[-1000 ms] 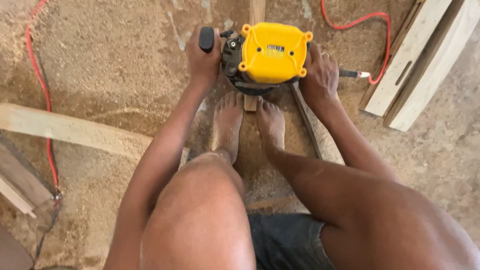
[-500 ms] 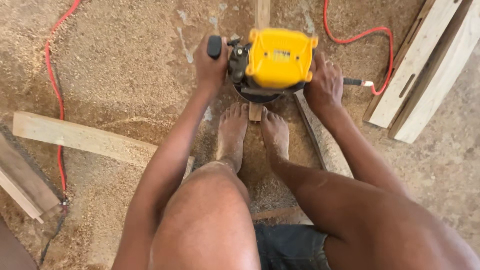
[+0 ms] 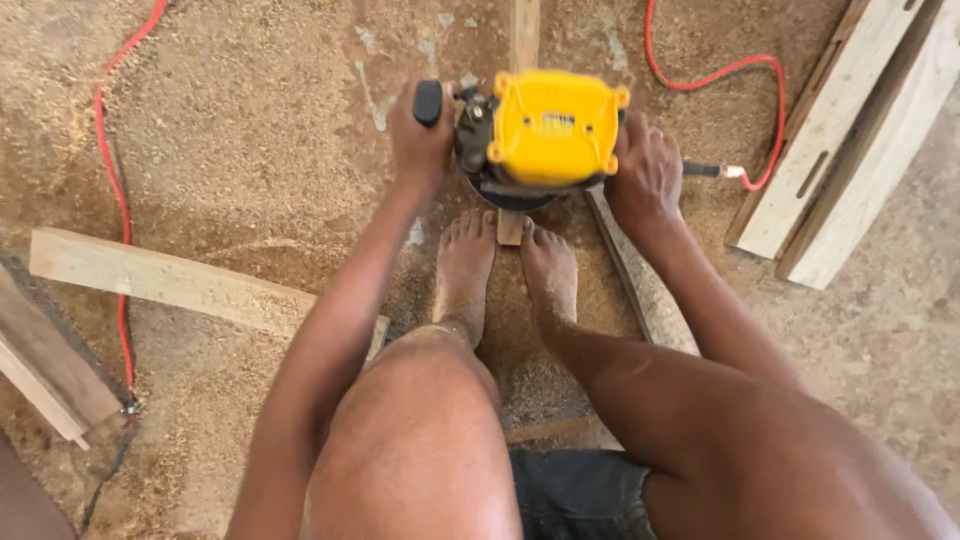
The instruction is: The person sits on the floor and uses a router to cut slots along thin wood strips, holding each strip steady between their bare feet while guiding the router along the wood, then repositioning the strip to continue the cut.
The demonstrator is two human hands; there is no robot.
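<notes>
A yellow and black router [image 3: 548,130] stands on a narrow wooden strip [image 3: 524,30] that runs away from me across the sawdust floor. My left hand [image 3: 420,145] is wrapped around its black left handle [image 3: 428,102]. My right hand [image 3: 645,178] grips the handle on its right side, which is hidden under the hand. My bare feet [image 3: 505,270] rest on either side of the strip's near end, just below the tool.
A red cable [image 3: 700,70] loops at the top right to a plug beside my right hand. Another red cable [image 3: 118,210] runs down the left. A loose plank [image 3: 170,280] lies at left; stacked boards [image 3: 850,140] lie at right. A thin slat [image 3: 620,260] lies under my right forearm.
The router and both hands sit a little lower and further right in view than a second ago. The grip of both hands is unchanged.
</notes>
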